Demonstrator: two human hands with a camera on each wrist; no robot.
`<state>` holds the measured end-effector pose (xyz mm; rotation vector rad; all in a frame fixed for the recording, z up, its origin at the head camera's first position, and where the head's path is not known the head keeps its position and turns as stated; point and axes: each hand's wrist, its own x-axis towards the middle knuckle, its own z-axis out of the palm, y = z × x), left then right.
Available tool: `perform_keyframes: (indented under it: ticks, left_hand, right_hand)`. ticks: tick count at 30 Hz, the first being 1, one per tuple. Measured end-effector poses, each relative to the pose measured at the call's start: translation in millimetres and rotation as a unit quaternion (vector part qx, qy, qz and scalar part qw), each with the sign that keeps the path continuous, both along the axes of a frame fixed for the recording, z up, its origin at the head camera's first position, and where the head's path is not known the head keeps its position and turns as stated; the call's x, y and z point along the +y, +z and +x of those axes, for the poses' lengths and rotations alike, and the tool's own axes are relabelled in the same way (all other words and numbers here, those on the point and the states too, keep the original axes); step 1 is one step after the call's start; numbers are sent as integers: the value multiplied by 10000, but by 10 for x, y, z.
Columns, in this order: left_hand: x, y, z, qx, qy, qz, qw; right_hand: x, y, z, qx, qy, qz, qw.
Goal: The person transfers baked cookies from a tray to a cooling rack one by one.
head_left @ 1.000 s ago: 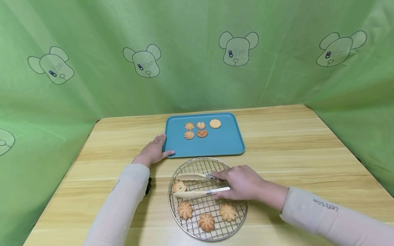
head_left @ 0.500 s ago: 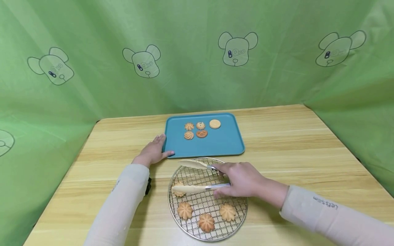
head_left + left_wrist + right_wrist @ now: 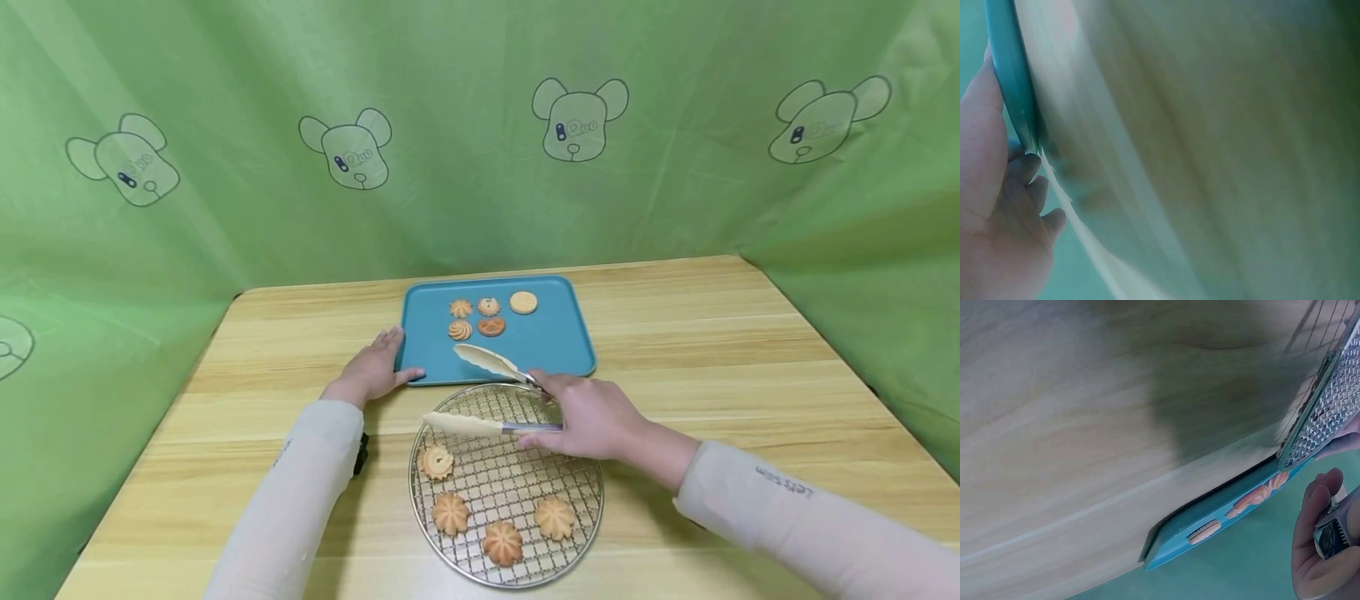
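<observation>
My right hand (image 3: 596,417) grips the handles of a pair of tongs (image 3: 465,425) with pale, scalloped tips. The tongs are spread wide, with nothing between them. Their far arm overlaps the blue tray (image 3: 540,354) in the head view, and the near arm is over the far part of a round wire rack (image 3: 517,479). My left hand (image 3: 373,367) rests at the tray's front left corner, fingers along the side and thumb at the front rim. On the rack lie a ring-patterned cookie (image 3: 437,462) and three flower-shaped cookies, one a browner flower cookie (image 3: 502,544).
Several cookies sit toward the back of the tray, among them a pale round biscuit (image 3: 523,302) and a brown pretzel-shaped cookie (image 3: 492,326). The wooden table (image 3: 712,358) backs onto a green curtain (image 3: 465,225) with bear-head prints.
My right hand has moved the tongs away from the ring-patterned cookie, forward toward the tray, and their arms have spread wider. The cookie stays on the rack. My left hand has not moved.
</observation>
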<state>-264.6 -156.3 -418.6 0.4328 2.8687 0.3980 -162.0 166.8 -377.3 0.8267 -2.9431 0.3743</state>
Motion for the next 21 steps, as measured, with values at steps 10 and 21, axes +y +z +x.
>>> perform_keyframes:
  ticks: [10,21]
  left_hand:
    - [-5,-11,-7,-33,12,-13,10000]
    - [3,1,7,-17,17,13,10000]
  right_hand:
    - [33,12,-159,-307,-485,-102,9983]
    - [107,2,-378,-413,-891,75,9951]
